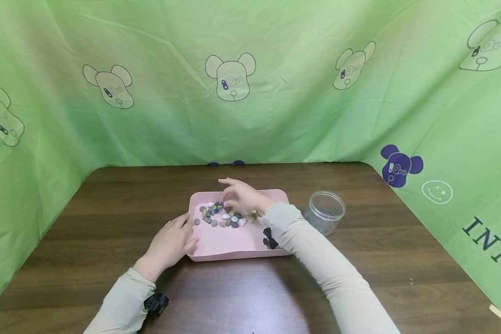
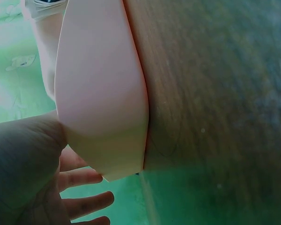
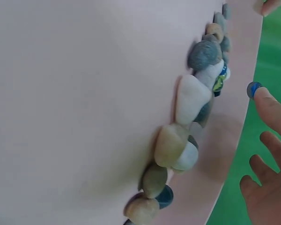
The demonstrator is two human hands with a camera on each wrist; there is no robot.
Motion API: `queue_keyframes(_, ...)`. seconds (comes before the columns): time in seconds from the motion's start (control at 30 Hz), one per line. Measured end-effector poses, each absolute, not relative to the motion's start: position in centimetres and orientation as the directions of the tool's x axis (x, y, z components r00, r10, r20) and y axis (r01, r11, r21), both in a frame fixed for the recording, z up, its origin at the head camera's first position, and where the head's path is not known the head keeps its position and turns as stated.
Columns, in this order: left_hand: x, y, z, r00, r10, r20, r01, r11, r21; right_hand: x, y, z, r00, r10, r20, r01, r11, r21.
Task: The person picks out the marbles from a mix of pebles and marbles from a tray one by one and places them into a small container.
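Observation:
A pink tray (image 1: 234,241) lies on the table, with many smooth pebbles (image 3: 192,98) in grey, white and tan gathered toward its far side. Blue and yellow glass marbles (image 3: 219,83) sit among the stones. My right hand (image 1: 244,197) is over the pebbles and pinches a blue marble (image 3: 254,89) at its fingertips; the other fingers are spread. Against the tray's left rim rests my left hand (image 1: 171,241), its thumb reaching over the edge and its fingers extended. The thumb is partly hidden behind the tray wall (image 2: 103,79) in the left wrist view.
A clear round jar (image 1: 326,213) without a lid stands right of the tray, beside my right forearm. Brown wooden tabletop (image 1: 108,222) surrounds the tray. A green printed cloth (image 1: 275,125) hangs behind and at both sides. Tiny pale bits (image 1: 411,281) lie at the right.

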State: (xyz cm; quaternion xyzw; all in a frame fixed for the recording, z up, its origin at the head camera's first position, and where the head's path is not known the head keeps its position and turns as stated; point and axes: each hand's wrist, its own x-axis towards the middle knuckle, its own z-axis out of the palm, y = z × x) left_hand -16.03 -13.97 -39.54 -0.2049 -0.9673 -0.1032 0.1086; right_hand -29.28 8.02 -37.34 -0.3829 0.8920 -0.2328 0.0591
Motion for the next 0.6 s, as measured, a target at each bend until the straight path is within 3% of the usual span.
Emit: queue_keyframes(0.6,-15.9,-14.0,-39.3,-0.896,0.371,0.243,0.414,0.896,0.16,-29.3,9.5,-36.0,-0.649,-0.744,0.161,-0.726,0.542,-0.423)
